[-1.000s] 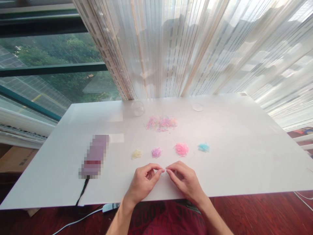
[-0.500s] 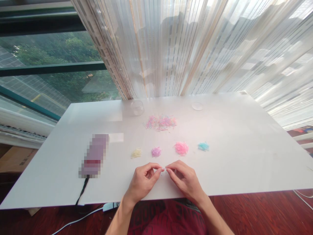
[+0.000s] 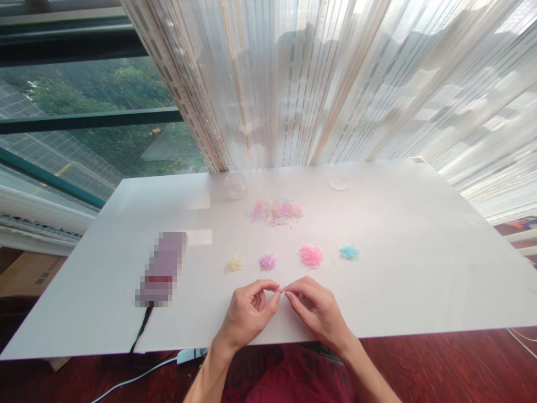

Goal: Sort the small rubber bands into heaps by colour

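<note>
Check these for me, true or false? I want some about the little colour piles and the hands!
1. The yellow pile is left of the purple pile. True.
2. The pink pile is between the purple pile and the blue pile. True.
3. The yellow pile is the biggest. False: the mixed-colour pile is.
4. The left hand and right hand have their fingertips close together. True.
5. The left hand is lying on the pink pile. False: it is nearer the person than that pile.
6. The mixed-colour pile is closer to the hands than the blue pile. False: it is farther back.
</note>
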The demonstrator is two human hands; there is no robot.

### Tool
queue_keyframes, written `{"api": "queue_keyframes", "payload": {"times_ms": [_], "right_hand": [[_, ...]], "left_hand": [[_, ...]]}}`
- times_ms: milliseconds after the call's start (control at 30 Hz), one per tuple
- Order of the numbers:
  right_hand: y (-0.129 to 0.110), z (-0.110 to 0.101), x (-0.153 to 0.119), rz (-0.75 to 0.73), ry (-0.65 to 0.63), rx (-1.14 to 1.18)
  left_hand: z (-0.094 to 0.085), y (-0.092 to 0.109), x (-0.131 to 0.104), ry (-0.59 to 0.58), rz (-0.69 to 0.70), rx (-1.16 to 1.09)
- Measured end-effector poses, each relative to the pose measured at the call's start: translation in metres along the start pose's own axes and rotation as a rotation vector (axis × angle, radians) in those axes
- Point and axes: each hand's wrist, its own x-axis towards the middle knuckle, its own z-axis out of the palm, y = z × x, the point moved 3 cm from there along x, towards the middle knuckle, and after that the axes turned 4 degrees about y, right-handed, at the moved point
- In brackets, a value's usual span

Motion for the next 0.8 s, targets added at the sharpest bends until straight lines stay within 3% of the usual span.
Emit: {"api": "queue_keyframes", "payload": {"times_ms": [633,700,800], "right_hand": [[-0.001,-0.001,0.001,0.017,0.061,-0.010],[0.000,-0.001,0.001,0.027,0.064,-0.009],[0.002,-0.001,0.001,0.051,0.076,0.007]], "left_hand": [[-0.003,0.003,0.001,0.034,0.012,-0.036],[-0.006,0.003,0.000,0.092,-0.004,-0.007],[-0.017,-0.001,0.000,0.339,-0.078,0.080]]}}
